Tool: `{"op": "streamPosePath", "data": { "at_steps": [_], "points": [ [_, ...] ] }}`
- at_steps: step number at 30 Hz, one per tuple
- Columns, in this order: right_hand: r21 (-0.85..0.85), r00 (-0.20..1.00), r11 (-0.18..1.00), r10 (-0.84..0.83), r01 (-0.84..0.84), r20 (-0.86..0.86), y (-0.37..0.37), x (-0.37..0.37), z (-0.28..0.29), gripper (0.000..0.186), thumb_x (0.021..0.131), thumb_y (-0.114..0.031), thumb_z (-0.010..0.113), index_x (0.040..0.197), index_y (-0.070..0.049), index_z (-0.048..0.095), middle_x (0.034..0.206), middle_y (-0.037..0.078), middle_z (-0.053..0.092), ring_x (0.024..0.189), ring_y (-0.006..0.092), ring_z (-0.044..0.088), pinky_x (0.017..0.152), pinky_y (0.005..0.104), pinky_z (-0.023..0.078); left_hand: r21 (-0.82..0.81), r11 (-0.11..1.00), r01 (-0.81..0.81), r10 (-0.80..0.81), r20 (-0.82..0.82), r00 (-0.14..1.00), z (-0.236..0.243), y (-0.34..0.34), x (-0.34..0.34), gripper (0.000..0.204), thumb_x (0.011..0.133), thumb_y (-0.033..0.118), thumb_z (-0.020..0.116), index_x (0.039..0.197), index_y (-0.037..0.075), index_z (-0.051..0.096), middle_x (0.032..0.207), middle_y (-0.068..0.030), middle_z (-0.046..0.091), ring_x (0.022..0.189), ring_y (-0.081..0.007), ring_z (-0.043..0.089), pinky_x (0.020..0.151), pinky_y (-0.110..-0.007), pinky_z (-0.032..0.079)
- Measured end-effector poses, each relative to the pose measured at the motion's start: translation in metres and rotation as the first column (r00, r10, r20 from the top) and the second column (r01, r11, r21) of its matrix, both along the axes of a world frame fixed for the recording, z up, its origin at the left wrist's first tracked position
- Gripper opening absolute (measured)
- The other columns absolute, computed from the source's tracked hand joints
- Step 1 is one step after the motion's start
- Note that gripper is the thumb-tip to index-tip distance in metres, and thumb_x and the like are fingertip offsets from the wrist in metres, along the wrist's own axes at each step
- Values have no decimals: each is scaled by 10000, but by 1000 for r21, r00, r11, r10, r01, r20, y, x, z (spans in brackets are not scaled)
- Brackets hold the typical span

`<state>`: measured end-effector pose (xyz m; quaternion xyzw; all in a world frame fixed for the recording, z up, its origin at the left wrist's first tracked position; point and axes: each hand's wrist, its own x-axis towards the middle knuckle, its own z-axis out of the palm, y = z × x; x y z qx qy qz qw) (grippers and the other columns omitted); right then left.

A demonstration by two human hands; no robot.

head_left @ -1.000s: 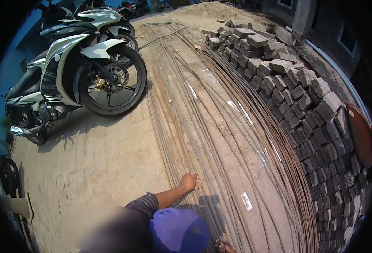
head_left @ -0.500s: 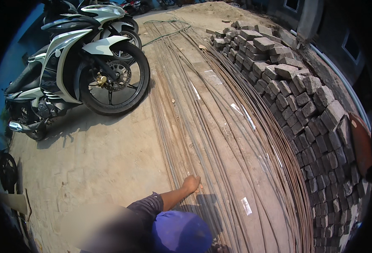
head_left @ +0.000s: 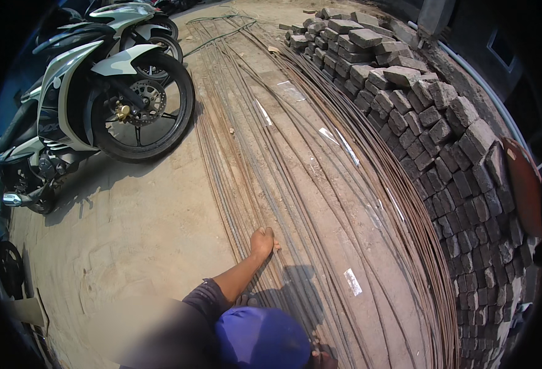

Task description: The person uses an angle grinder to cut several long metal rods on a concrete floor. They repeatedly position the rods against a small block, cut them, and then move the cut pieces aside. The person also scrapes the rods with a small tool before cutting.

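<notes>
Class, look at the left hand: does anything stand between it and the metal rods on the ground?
Nothing visible does: the left hand is down at the metal rods, though its underside is hidden.

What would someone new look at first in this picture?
Probably the big white-and-black motorbike at the upper left, with its large front wheel turned toward the middle. Next, the great pile of grey blocks climbing the right side, beside a curving bundle of long, thin, rusty-brown rods. Then perhaps the person's left hand, low in the middle, among more rods lying on the ground.
</notes>
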<state>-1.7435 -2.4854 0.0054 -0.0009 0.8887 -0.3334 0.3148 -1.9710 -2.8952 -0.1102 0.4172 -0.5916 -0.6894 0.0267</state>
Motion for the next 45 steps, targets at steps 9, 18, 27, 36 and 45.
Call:
{"op": "streamPosePath", "data": {
  "at_steps": [9, 18, 27, 36, 45],
  "points": [
    [29, 996, 996, -87, 88, -33, 35, 24, -65, 339, 948, -495, 655, 1029, -185, 764, 855, 123, 751, 866, 329, 736, 768, 474, 542, 140, 919, -368, 386, -129, 914, 20, -27, -52, 359, 1118, 400, 418, 911, 125, 520, 703, 5, 503, 551, -134, 456, 475, -318, 406],
    [197, 995, 980, -11, 32, -104, 8, 22, -48, 369, 938, -520, 662, 990, -172, 771, 801, 153, 729, 802, 381, 720, 712, 503, 546, 182, 895, -407, 427, -86, 900, 36, -53, -69, 380, 1116, 413, 419, 922, 104, 525, 725, -26, 523, 577, -162, 502, 487, -336, 426],
    [-132, 994, 985, -105, 107, 23, -2, -3, 6, 411, 1069, -293, 491, 1326, -21, 660, 1341, 238, 645, 1230, 429, 595, 1069, 456, 452, 144, 897, -418, 431, -73, 899, 42, -44, -30, 401, 1123, 388, 406, 942, 63, 553, 697, -45, 517, 520, -168, 483, 462, -354, 422],
    [-128, 987, 990, 38, -59, -158, -4, -7, -12, 416, 1066, -311, 505, 1317, -25, 673, 1394, 239, 613, 1314, 395, 559, 1096, 429, 443, 59, 930, -363, 363, 10, 932, -31, -37, -61, 430, 1119, 403, 414, 980, 38, 594, 691, -48, 529, 515, -170, 503, 488, -378, 439],
    [47, 953, 999, 12, 2, -302, 45, -15, -65, 245, 1002, -295, 648, 1048, -56, 675, 1080, 183, 667, 1010, 379, 626, 913, 473, 501, 247, 870, -427, 444, -13, 896, -6, -41, -40, 399, 1113, 420, 427, 944, 73, 529, 705, -17, 480, 531, -152, 478, 455, -330, 415]
  ]
}}
